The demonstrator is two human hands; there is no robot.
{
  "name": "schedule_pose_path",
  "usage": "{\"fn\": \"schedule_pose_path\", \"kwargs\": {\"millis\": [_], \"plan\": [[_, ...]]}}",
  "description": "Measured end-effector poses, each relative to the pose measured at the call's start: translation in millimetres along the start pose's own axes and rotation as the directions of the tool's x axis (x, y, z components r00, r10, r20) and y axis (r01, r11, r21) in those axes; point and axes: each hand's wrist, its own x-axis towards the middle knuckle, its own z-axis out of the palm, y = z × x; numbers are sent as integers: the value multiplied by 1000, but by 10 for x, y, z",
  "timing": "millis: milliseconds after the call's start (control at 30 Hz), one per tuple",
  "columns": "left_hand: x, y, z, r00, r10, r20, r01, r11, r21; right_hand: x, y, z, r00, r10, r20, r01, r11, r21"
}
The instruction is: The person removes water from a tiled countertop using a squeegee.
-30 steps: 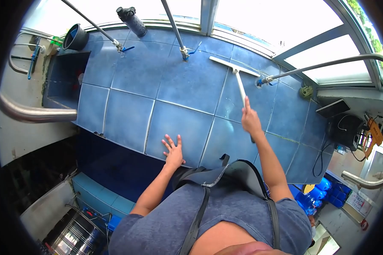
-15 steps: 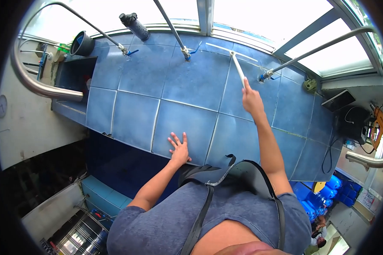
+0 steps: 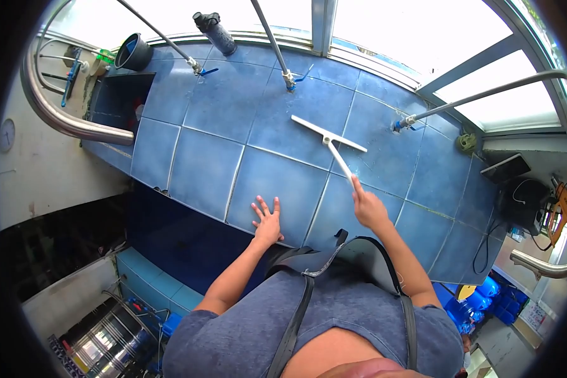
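Observation:
My right hand (image 3: 370,209) is closed round the handle of a white squeegee (image 3: 329,137). The squeegee's long blade lies slantwise across the blue tiled counter (image 3: 201,157), near its middle. My left hand (image 3: 268,223) rests flat with spread fingers on the tiles by the counter's front edge and holds nothing. A dark apron (image 3: 365,261) on my body meets that edge between my arms.
Along the window side stand metal pipes with blue-handled valves (image 3: 290,79), a dark bottle (image 3: 215,34) and a black bucket (image 3: 133,53). A recessed opening (image 3: 123,97) lies at the left. Dark equipment (image 3: 521,192) and an orange tool (image 3: 561,211) sit at the right.
My right hand has drawn the squeegee from the window side back toward my body. The left hand stays spread on the tiles. The camera view has shifted slightly.

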Motion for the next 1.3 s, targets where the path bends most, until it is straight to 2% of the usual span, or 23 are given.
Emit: {"fn": "schedule_pose_path", "kwargs": {"millis": [67, 200, 267, 333, 400, 500, 533, 633, 700, 867, 1000, 1067, 1133, 1167, 1233, 1300], "plan": [[-12, 20, -33, 1000, 10, 13, -10, 1000, 12, -291, 20, -29, 998, 25, 63, -24, 1000, -9], [-7, 42, -68, 999, 24, 49, -25, 999, 23, -290, 143, -265, 999, -15, 49, 12, 999, 48], [-6, 31, -70, 998, 24, 63, -26, 999, 38, -39, 154, -432, 989, -20, -146, 29, 997, 66], [0, 39, -52, 998, 17, 54, -21, 998, 63, 390, 247, -524, 968, 9, -250, 25, 991, 132], [-14, 39, -28, 999, 27, 45, -30, 997, 76, 832, 256, -638, 947, 83, -309, -58, 994, 88], [-20, 35, -13, 999, 29, 20, -30, 996, 81, 1343, 317, -473, 919, 115, -377, -58, 986, 159], [-18, 27, -20, 999, 33, 14, -34, 996, 81, 1347, 270, -395, 931, 134, -338, -94, 987, 133], [-18, 24, -1, 1000, 20, -3, -20, 999, 35, 1151, 197, -6, 962, 36, -269, -15, 997, 80], [-19, 48, -37, 1000, 0, 2, 0, 1000, 12, 817, 192, 271, 987, -42, -156, 48, 998, 38], [10, 20, -11, 999, 1, 37, -1, 1000, -11, -116, -29, 494, 996, -91, -1, 91, 996, 12], [-2, 36, -50, 999, 16, 44, -17, 999, 40, -344, -41, 328, 999, -49, 0, 49, 994, 98], [-2, 50, -39, 999, 9, 48, -12, 998, 65, -395, 164, 238, 984, -39, -177, 52, 996, 69], [19, 49, -22, 999, 19, 45, -23, 996, 87, -465, 363, 106, 933, 69, -354, -9, 986, 168], [14, 53, -9, 999, 11, 35, -14, 996, 87, -514, 478, 20, 931, 84, -355, -22, 984, 176], [0, 67, 0, 999, 9, 38, -13, 993, 114, -627, 683, -101, 854, 371, -365, -283, 920, 271], [28, 74, -8, 1000, 6, 31, -10, 991, 132, -696, 889, 88, 832, 402, -382, -306, 908, 288]]}}
